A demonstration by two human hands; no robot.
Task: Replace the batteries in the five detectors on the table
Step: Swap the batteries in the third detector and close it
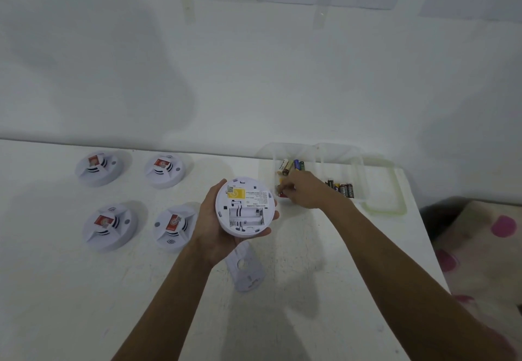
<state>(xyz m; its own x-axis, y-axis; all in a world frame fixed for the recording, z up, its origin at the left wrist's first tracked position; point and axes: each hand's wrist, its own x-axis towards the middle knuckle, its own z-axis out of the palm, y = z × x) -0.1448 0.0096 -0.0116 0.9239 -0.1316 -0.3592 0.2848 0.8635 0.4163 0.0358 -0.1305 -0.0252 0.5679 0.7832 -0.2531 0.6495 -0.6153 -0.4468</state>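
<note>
Left hand grips round white plastic detector, empty bay up; right hand pinches red-yellow battery inside clear plastic tray.

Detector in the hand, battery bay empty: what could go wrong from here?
The left hand alone holds the detector, so it might slip. The right hand reaches among mixed batteries beside a second batch; a used one could be picked. The loose cover plate lies by the left wrist and could be knocked.

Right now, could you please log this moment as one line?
left hand: holds detector, bay empty; right hand: reaches into battery tray; cover: on table
</note>
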